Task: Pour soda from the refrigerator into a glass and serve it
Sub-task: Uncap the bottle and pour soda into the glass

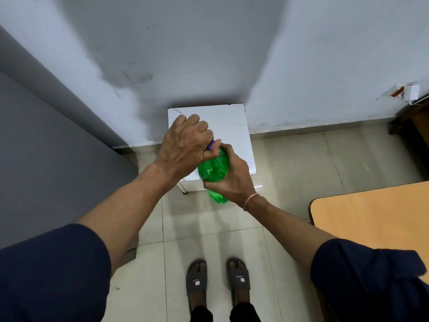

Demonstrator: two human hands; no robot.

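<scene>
A green plastic soda bottle [213,169] is held in the air above the floor, in front of a small white table. My right hand [232,175] is wrapped around the bottle's body. My left hand [185,145] is closed over the blue cap [210,145] at the bottle's top, hiding most of it. The bottle's bottom end [218,197] shows below my right hand. No glass is in view.
A small white table [232,126] stands against the grey wall straight ahead. A grey panel [46,147] fills the left side. An orange-topped table [376,217] juts in at the right. My feet in grey slippers [218,280] stand on beige floor tiles.
</scene>
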